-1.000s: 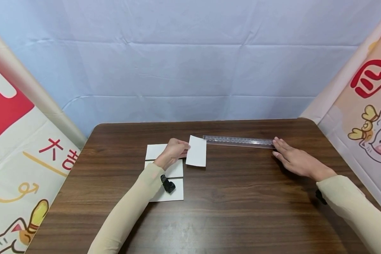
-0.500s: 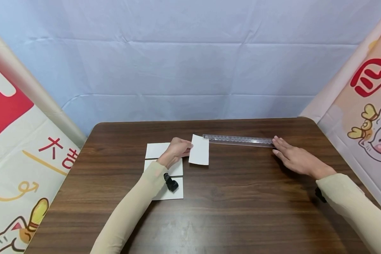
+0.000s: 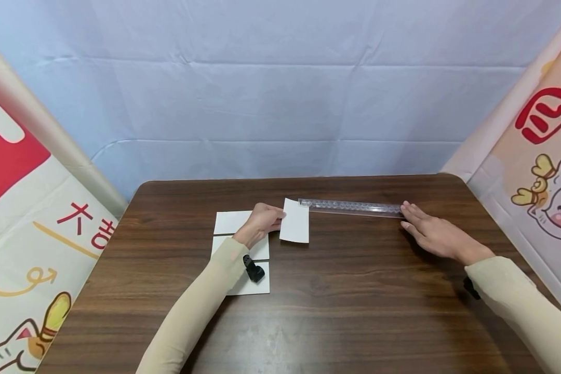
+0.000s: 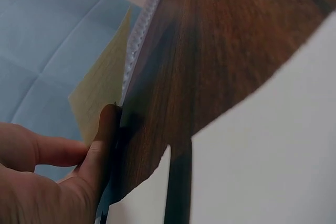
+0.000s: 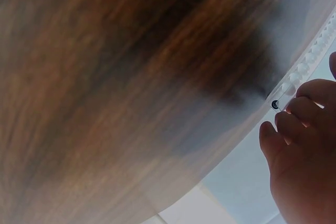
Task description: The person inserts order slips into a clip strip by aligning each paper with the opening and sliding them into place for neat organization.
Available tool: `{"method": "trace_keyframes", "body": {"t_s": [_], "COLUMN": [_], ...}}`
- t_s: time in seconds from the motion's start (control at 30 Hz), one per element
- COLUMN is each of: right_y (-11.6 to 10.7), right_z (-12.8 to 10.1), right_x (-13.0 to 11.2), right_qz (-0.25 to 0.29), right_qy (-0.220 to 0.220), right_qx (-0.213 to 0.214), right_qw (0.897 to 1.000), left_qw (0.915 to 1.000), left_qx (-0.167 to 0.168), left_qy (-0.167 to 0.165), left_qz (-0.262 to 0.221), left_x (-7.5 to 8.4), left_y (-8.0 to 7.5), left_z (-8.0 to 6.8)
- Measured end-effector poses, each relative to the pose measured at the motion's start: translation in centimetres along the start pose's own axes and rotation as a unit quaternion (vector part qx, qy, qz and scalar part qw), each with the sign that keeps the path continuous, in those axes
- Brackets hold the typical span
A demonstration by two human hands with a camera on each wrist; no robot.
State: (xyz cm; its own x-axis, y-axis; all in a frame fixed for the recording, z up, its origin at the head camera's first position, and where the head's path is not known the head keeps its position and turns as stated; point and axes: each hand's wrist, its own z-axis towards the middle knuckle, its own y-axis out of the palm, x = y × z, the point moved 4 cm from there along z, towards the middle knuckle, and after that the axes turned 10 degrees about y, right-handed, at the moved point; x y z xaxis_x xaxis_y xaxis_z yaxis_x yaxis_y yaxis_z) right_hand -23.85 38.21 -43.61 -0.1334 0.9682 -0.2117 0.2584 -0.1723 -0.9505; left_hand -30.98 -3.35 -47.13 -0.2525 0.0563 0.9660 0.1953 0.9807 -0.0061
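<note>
My left hand (image 3: 262,218) pinches a white paper card (image 3: 295,222) at its left edge, between thumb and fingers. In the left wrist view the card (image 4: 105,80) stands tilted, its face dim and yellowish. A long clear plastic strip (image 3: 355,207), ruler-like with a row of small raised shapes, runs rightward from the card's upper right corner, where its left end overlaps the card. My right hand (image 3: 432,234) lies with straight fingers on the strip's right end. The right wrist view shows a small hole in that end of the strip (image 5: 287,92), beside the fingertips.
White cards lie in a column on the dark wooden table (image 3: 346,311), partly under my left forearm: a top card (image 3: 229,222), a middle card (image 3: 262,250) and a bottom card (image 3: 262,283). A pale cloth (image 3: 280,104) hangs behind the table's far edge.
My left hand has moved slightly right with the card, which now overlaps the strip's left end instead of standing beside it. The right hand and the strip have stayed in place.
</note>
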Motion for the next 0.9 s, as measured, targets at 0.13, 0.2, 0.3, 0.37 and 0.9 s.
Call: {"method": "trace_keyframes", "body": {"t_s": [0.13, 0.2, 0.3, 0.37, 0.9], "right_y": [0.0, 0.0, 0.0, 0.0, 0.3], "right_z": [0.0, 0.0, -0.1, -0.1, 0.0], "right_x": [-0.1, 0.0, 0.0, 0.0, 0.1], "right_qz": [0.0, -0.001, -0.003, -0.003, -0.012], "right_qy": [-0.003, -0.003, -0.001, 0.0, -0.001], "right_qx": [0.004, 0.006, 0.008, 0.007, 0.018], "right_qw": [1.0, 1.0, 1.0, 1.0, 1.0], "left_qw": [1.0, 1.0, 1.0, 0.9999, 0.9993], "left_qx": [0.0, 0.0, 0.001, 0.0, -0.019], "left_qy": [0.0, 0.0, -0.002, -0.005, -0.009], "left_qz": [-0.006, -0.008, -0.009, -0.01, 0.029], "left_x": [0.0, 0.1, 0.2, 0.2, 0.2], "left_y": [0.1, 0.3, 0.5, 0.6, 1.2], "left_z": [0.1, 0.1, 0.1, 0.1, 0.5]}}
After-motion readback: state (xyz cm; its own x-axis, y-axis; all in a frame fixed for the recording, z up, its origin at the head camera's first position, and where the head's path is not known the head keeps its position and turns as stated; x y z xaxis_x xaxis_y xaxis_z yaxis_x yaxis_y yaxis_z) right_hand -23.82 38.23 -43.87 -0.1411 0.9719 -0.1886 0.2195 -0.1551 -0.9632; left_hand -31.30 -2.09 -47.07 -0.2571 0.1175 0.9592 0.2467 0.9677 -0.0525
